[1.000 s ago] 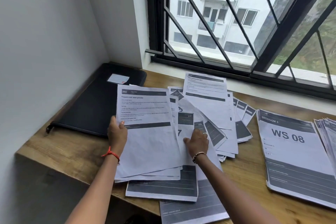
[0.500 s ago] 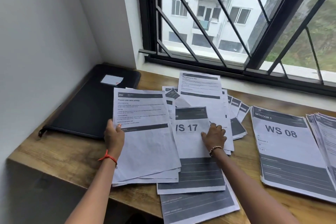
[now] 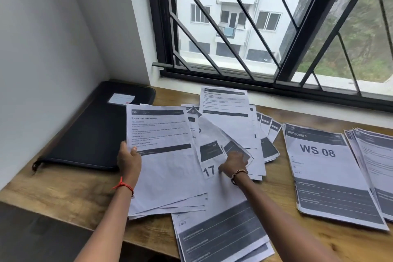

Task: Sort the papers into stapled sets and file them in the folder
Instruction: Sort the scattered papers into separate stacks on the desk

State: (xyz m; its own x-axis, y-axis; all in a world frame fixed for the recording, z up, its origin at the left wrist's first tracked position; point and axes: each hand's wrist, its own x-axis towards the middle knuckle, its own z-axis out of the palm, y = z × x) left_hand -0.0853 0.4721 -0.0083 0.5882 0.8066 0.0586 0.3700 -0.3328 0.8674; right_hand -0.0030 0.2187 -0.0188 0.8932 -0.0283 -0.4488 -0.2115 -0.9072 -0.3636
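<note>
Papers (image 3: 231, 127) lie fanned over the wooden surface (image 3: 53, 187), just right of the closed black folder (image 3: 91, 134) in the corner. The left hand (image 3: 128, 158) grips the left edge of a small stack (image 3: 165, 166) headed "Prepare cold relief powder", which overlaps the folder's right side. Further right, the right hand (image 3: 234, 162), slightly blurred, pinches a curled sheet (image 3: 212, 132) raised off a page marked 17 (image 3: 209, 171). Farthest from the folder rests the WS 08 stack (image 3: 323, 176).

Left sheet (image 3: 165, 172) reads "3564", "Prepare cold relief powder"; right stack (image 3: 325, 176) "BEDROOM 3", "WS 08"; middle sheet (image 3: 209, 171) "17"; bottom sheet (image 3: 221, 236) "2 of 3".
</note>
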